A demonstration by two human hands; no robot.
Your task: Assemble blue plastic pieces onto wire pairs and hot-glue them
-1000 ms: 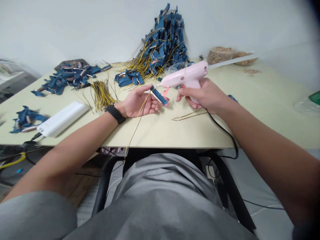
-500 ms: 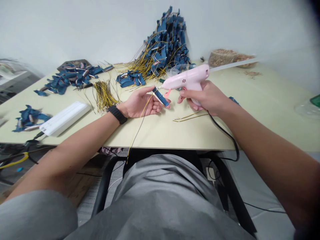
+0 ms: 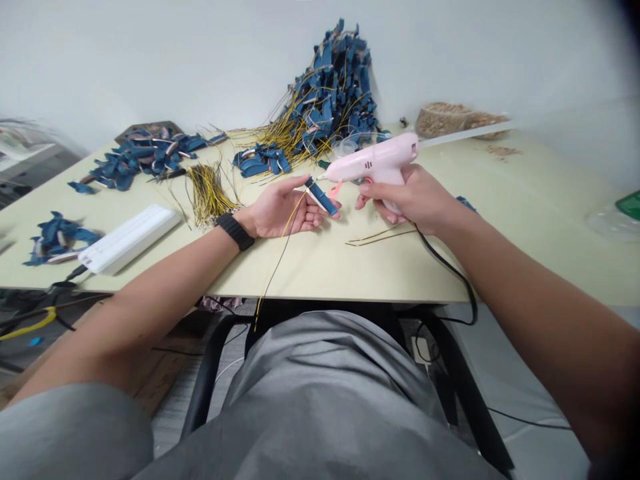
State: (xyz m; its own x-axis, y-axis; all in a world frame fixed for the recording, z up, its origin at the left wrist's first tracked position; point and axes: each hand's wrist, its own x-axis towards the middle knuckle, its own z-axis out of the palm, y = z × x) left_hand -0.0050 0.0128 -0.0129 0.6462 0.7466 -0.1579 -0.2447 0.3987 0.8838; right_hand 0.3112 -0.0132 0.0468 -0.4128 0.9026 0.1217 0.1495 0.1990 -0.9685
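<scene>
My left hand (image 3: 287, 208), palm up, holds a small blue piece (image 3: 323, 197) with a white edge between thumb and fingers. A yellow and a black wire (image 3: 277, 263) hang from that piece past the table's front edge. My right hand (image 3: 413, 200) is wrapped round the handle of a pink glue gun (image 3: 375, 159). The gun's nozzle points left and is at the upper end of the blue piece; whether they touch is too small to tell. A clear glue stick (image 3: 463, 135) sticks out of the gun's back.
A tall heap of blue pieces with wires (image 3: 335, 93) stands by the wall. Loose blue pieces (image 3: 145, 157), a wire bundle (image 3: 207, 193) and a white power strip (image 3: 130, 239) lie left. Two loose wires (image 3: 380, 236) lie near my right hand. A green-topped container (image 3: 631, 205) stands right.
Both hands keep nearly the same pose, the nozzle still at the blue piece's upper end. The whole view has shifted very slightly.
</scene>
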